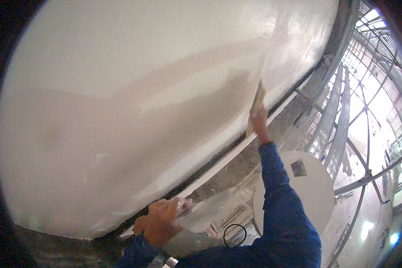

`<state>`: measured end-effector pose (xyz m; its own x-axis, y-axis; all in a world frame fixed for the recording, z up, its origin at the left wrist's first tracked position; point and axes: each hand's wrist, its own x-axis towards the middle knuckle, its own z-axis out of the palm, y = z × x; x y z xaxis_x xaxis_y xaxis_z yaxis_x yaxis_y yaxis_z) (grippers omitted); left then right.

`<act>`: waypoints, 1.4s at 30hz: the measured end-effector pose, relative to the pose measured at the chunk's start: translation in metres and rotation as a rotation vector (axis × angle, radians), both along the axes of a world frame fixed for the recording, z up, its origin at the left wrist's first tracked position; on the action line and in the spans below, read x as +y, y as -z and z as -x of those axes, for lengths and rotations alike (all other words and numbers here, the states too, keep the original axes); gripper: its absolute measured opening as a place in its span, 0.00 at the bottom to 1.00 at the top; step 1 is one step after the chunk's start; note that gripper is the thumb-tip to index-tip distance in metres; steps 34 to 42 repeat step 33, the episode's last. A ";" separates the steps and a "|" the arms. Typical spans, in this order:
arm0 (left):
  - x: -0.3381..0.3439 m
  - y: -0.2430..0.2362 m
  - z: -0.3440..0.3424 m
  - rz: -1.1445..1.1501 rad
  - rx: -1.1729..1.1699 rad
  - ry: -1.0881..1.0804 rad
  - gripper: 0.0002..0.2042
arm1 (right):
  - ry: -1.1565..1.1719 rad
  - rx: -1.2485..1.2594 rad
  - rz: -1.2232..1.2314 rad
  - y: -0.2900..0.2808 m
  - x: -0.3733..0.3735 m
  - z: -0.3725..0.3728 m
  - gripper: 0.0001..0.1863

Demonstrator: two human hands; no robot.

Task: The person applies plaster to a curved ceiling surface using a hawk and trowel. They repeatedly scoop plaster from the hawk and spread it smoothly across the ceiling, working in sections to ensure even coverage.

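Note:
A broad white wall (134,98) with wet, greyish patches of fresh plaster fills most of the view. My right hand (259,121) reaches out in a blue sleeve and grips a flat trowel (256,103) pressed edge-on against the wall. My left hand (160,222), low in the view, holds a flat board (205,213) smeared with white plaster close to the wall's lower edge.
A large white bucket (315,187) stands below my right arm. Metal scaffold poles (339,116) and bars run along the right, with bright daylight behind them. A dark gap and rough concrete strip (236,165) follow the wall's bottom edge.

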<state>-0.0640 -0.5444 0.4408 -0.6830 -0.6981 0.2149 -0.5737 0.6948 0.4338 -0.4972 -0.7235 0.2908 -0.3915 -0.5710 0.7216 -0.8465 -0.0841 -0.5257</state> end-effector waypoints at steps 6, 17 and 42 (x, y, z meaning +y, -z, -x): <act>-0.009 0.026 -0.023 0.038 0.050 -0.095 0.16 | -0.272 -0.202 0.176 -0.139 -0.056 0.020 0.16; -0.010 0.012 -0.003 -0.011 0.105 -0.145 0.10 | -0.234 0.122 0.397 -0.129 -0.084 -0.081 0.28; 0.069 0.055 0.021 -1.614 0.703 -0.086 0.16 | -0.381 -0.962 -0.279 -0.048 0.316 -0.199 0.19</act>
